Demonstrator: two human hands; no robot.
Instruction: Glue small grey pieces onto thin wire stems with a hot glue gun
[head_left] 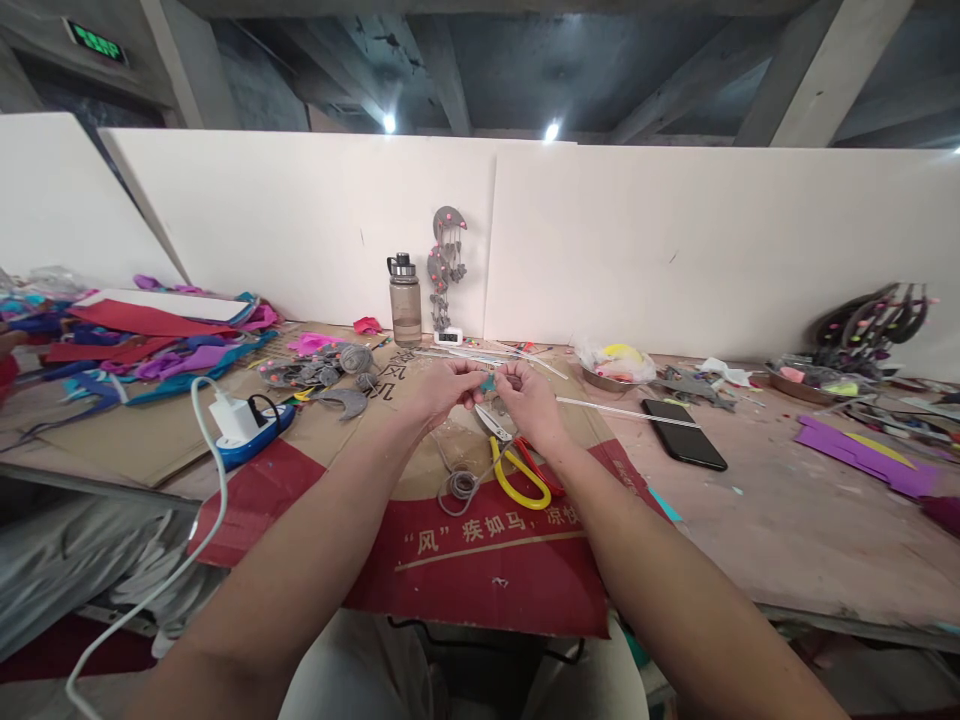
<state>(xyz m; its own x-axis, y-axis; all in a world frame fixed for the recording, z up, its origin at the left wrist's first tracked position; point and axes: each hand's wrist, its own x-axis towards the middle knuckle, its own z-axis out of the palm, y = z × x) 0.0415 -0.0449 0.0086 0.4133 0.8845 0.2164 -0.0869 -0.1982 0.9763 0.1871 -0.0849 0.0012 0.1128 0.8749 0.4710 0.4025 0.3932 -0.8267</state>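
Over the cardboard sheet (480,580), my left hand (448,392) and my right hand (531,398) meet with their fingers closed in a pinch. Between the fingertips shows a small teal piece (488,383), perhaps felt; most of it is hidden. Just below lie scissors (517,480) with a yellow and a red handle, blades pointing toward my hands. A loose coil of grey cord (463,485) rests left of the scissors. A thin white strip (622,410) reaches from beside my right wrist across a black phone (684,435).
At the back stand a bottle (406,305) and a grey hanging ornament (448,260) against a white panel. Grey felt pieces and yarn (330,372) lie to the left. Farther left are coloured cloth scraps (150,340) and a blue power strip (255,435). A bowl (611,370) sits right.
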